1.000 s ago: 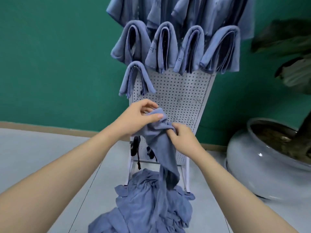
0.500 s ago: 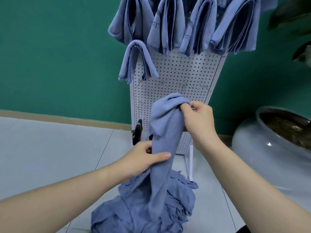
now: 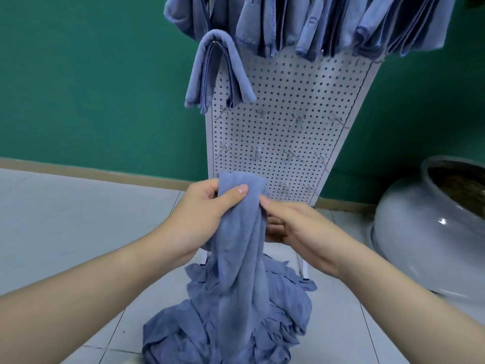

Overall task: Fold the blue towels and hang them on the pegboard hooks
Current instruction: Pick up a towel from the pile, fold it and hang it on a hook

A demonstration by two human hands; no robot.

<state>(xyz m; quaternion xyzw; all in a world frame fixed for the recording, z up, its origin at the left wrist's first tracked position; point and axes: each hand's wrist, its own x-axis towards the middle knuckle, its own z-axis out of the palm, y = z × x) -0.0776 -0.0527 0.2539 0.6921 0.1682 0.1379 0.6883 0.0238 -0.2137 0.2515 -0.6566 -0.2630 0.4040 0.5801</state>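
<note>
Blue towel (image 3: pixel 241 232): hanging bunched and unfolded in front of the lower pegboard (image 3: pixel 283 101), its top edge peeking above the left hand (image 3: pixel 202 214), its lower end trailing into the pile (image 3: pixel 231 319) lying on the floor (image 3: pixel 65 219).
Left hand: gripping the upper towel, thumb pressing across the front, fingers curling behind.
Right hand (image 3: pixel 296 227): pinching the towel's right edge, fingertips closing on the cloth just beside the left thumb.
Pegboard: white, standing against the green wall (image 3: pixel 91 74); bare hooks (image 3: pixel 258 151) showing in rows in the middle of it, open room lying between them and the hands.
Folded towel (image 3: pixel 217 72): hanging over a hook at the board's left edge, alone in its row.
Upper row of folded towels (image 3: pixel 315 22): hanging side by side, running out past the top of the frame.
Grey pot (image 3: pixel 420 232): sitting on the floor to the right, well apart from the pile.
</note>
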